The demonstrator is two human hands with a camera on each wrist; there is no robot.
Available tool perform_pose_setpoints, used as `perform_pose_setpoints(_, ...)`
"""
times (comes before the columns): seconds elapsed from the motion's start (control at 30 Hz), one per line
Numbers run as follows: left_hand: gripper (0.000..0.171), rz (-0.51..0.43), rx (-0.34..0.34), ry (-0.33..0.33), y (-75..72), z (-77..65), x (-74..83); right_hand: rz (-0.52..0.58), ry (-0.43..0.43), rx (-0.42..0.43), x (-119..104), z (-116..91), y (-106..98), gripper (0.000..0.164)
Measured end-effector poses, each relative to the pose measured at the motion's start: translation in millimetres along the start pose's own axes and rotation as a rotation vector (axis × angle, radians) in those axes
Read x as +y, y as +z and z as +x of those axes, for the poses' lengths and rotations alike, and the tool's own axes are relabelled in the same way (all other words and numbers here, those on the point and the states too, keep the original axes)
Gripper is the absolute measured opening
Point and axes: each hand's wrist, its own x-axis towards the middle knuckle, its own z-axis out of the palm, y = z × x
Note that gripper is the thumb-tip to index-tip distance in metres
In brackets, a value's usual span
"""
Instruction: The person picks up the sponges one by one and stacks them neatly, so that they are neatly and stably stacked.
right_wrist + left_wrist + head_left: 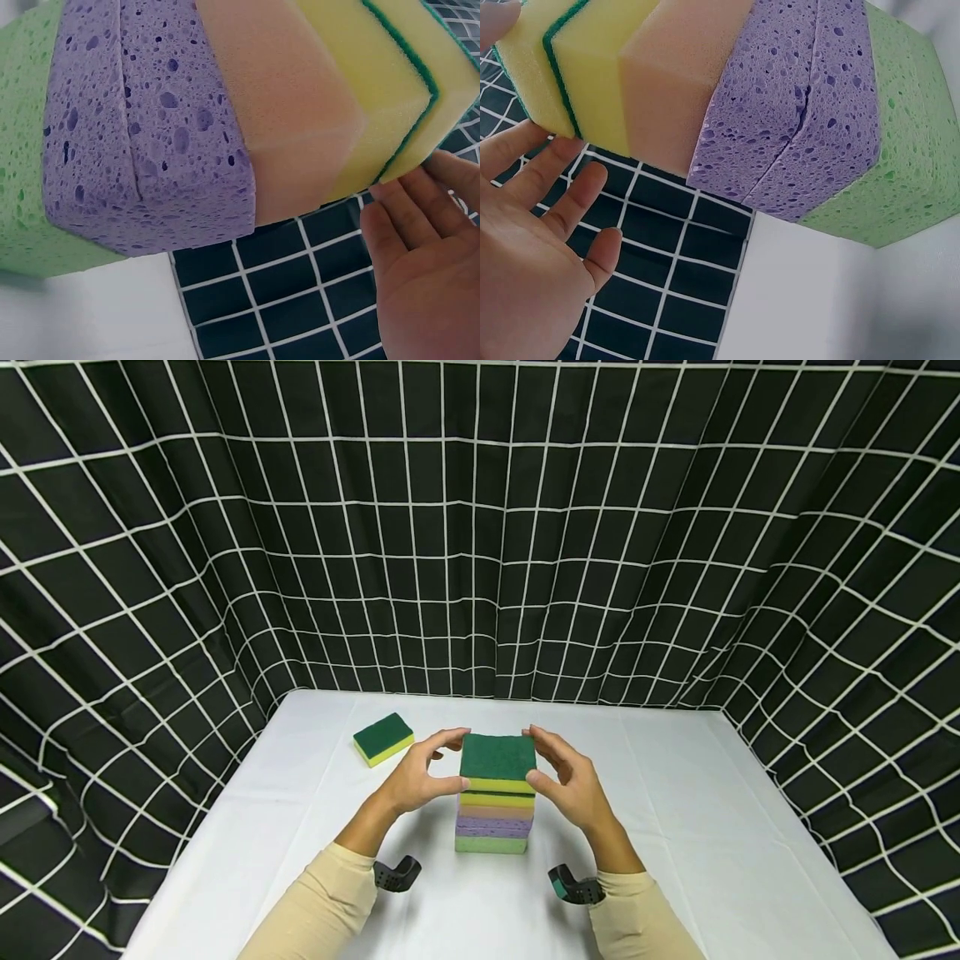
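Note:
A stack of sponges stands on the table. From the bottom up come a light green sponge (491, 844), purple sponge layers (795, 112) with a seam between them, a peach sponge (277, 112), a yellow sponge with a green scouring side (592, 67), and a top yellow-and-green sponge (498, 757). My left hand (415, 778) holds the top sponge at its left side, thumb near the front corner and fingers towards the back. On the right side, my right hand (573, 781) holds it likewise. Both wrist views show the lower fingers spread off the stack.
Another yellow-and-green sponge (384, 739) lies on the white-covered table (675, 827), behind and left of the stack. A black curtain with a white grid (480, 527) surrounds the table's back and sides. Dark wrist devices (399, 874) sit below both wrists.

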Motion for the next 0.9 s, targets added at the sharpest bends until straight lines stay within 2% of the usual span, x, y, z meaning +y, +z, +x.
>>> perform_pose_setpoints(0.27, 0.066, -0.015, 0.022, 0.016, -5.0, -4.7, -5.3, -0.012, 0.003, 0.000, 31.3, -8.0, -1.9, 0.060)
perform_pose_setpoints(0.4, 0.062, -0.009, 0.056, 0.024, -12.7, -8.6, -7.3, -0.003, -0.004, 0.000, 35.5, -9.2, -3.0, 0.060)
perform_pose_setpoints(0.5, 0.060, 0.018, 0.097, 0.003, -23.3, -12.3, -9.9, 0.002, 0.005, -0.001, 33.4, -9.3, -3.1, 0.061)
perform_pose_setpoints(0.6, 0.057, 0.025, 0.177, -0.042, -40.3, -18.0, -19.0, 0.006, 0.018, -0.011, 24.8, -7.5, -2.6, 0.059)
perform_pose_setpoints(0.7, 0.055, 0.049, 0.303, -0.096, -60.2, -25.8, -37.2, 0.010, 0.026, -0.022, 12.0, -4.1, -2.0, 0.057)
perform_pose_setpoints(0.9, 0.059, 0.214, 0.573, -0.224, -90.4, -42.2, -75.5, 0.002, 0.004, -0.029, 0.0, 0.2, -1.4, 0.057)
